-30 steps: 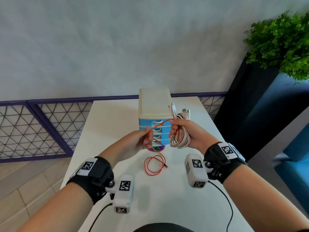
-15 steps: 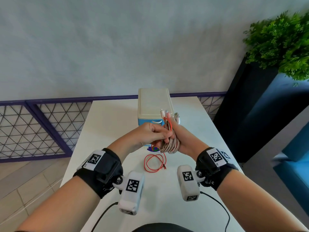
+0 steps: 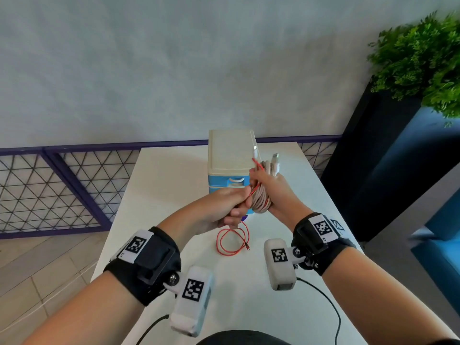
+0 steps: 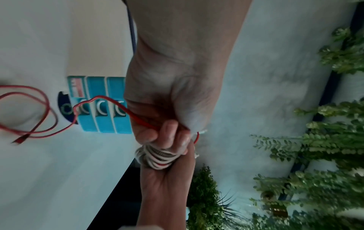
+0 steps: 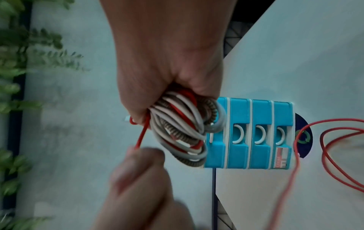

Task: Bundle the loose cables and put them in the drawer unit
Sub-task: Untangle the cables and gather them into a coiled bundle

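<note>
Since 1 second ago our hands have closed together in front of the drawer unit [image 3: 230, 155]. Our right hand [image 3: 272, 188] grips the cable bundle [image 5: 183, 129]: smooth white and ribbed braided coils, oval, with red turns showing through and 2 plugs sticking up. Our left hand [image 3: 225, 207] pinches the red cable [image 3: 232, 241], thin and glossy, held right against the bundle. Its slack hangs down into loose loops on the white table [image 3: 169, 185], just before the unit's blue drawers with white crescent handles. Bare tabletop lies on both sides; the table's right edge runs near our right wrist.
</note>
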{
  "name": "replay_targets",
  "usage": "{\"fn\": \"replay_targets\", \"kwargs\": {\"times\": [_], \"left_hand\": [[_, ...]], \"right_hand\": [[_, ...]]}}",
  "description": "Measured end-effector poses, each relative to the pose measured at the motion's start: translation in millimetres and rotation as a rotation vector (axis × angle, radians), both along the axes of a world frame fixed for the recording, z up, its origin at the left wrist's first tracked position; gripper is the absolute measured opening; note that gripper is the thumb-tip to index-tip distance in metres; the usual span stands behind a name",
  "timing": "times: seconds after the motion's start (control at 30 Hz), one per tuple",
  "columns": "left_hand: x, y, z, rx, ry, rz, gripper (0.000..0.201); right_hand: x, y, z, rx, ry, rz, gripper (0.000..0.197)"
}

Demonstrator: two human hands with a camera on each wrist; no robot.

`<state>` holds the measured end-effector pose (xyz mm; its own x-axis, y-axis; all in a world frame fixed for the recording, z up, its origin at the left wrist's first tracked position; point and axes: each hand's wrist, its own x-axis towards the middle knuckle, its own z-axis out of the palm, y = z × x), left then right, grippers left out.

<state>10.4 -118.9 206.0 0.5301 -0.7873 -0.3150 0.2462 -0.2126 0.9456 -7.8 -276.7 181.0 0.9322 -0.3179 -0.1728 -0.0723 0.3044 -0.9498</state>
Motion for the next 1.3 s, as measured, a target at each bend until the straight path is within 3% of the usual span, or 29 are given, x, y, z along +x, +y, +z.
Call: {"fn": "replay_targets", "kwargs": {"times": [0.1,0.17,0.23,0.33,0.4,0.47,0.57,0.63,0.73,0.83,0.93,1.0,1.1,1.17,1.3], "left_hand": [[-3,15,-14,-0.001,0.139,-0.230,0.032],[-2,28,-26,0.121,0.090,-0.421,0.030],[3,34,-35,0.268,-0.057,-0.459,0.030],[16,28,-36,0.357,-0.494,-0.174,0.023],[23,21,-33,0.303,-0.666,0.053,0.015],[24,14,-27,0.268,-0.774,0.155,0.012],[20,6,-24,0.225,-0.843,0.229,0.006],[14,1,-23,0.179,-0.863,0.289,0.001],[9,-3,-23,0.117,-0.870,0.382,0.026],[12,0,-23,0.212,-0.902,0.369,0.042],[20,5,-24,0.432,-0.887,0.321,0.042],[29,11,-26,0.471,-0.750,0.289,0.044],[34,22,-26,0.204,-0.069,0.306,0.040],[31,24,-27,0.040,0.242,0.246,0.028],[20,6,-21,-0.138,0.295,0.289,0.022]], "right_hand": [[4,-12,7,0.265,-0.067,-0.044,0.014],[2,-22,11,0.362,-0.078,-0.028,0.013],[-2,-30,15,0.373,-0.048,0.024,0.012],[-7,-33,17,0.276,0.061,0.150,0.014],[-10,-31,17,0.209,0.119,0.224,0.015],[-12,-26,17,0.163,0.166,0.277,0.019],[-15,-19,16,0.127,0.212,0.334,0.027],[-16,-14,17,0.121,0.238,0.398,0.017],[-20,-9,21,0.151,0.272,0.544,0.016],[-24,-7,23,0.077,0.285,0.644,0.014],[-22,-14,18,-0.063,0.297,0.579,0.019],[-19,-24,12,-0.009,0.278,0.471,0.014],[-17,-35,1,0.128,0.270,0.309,0.007],[-17,-35,-3,0.143,0.264,0.274,0.008],[-15,-21,-6,0.077,0.225,0.275,0.025]]}}
